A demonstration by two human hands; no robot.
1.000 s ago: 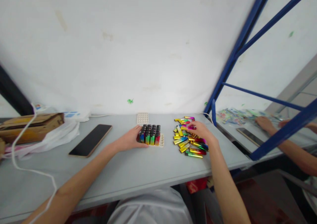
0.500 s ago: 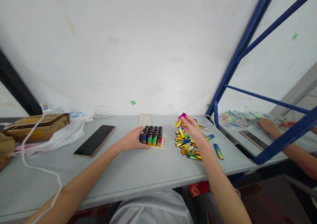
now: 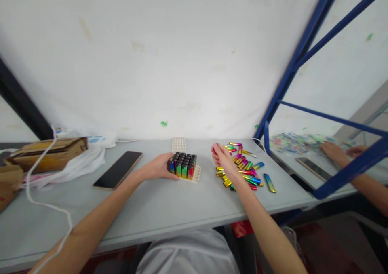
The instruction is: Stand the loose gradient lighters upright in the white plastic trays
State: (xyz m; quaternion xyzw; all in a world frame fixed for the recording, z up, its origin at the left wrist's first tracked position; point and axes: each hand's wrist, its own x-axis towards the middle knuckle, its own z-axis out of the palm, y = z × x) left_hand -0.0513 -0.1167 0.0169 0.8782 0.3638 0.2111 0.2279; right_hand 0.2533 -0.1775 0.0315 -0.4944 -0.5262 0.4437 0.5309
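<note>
Curling round the left side of a block of upright lighters (image 3: 183,167), the person's left grip (image 3: 159,167) is closed on the outer ones, thumb in front and fingers towards the back. The block stands black caps up in a white tray (image 3: 197,174), whose sockets show along its right edge. A second tray (image 3: 178,144) lies flat just behind, near the back edge of the surface (image 3: 169,213), which runs up to the wall (image 3: 194,64).

The right grip (image 3: 222,157) hangs above the left side of a pile of loose lighters (image 3: 247,172), its fingers drawn in; from where I stand, I cannot tell whether it is closed on one. The pile spreads over the right part of the surface, and a separate lighter (image 3: 269,183) lies beyond it, near the right edge, not far from the blue frame (image 3: 292,67).

A lane of surface runs between tray and pile, and a broader stretch reaches to the front edge, leaving both forearms (image 3: 257,211) room. Left of the block lies a phone (image 3: 119,169); a plastic bag (image 3: 83,164) and a cardboard box (image 3: 50,154) crowd the back left corner. Past the right edge show a co-worker's hands (image 3: 332,152).
</note>
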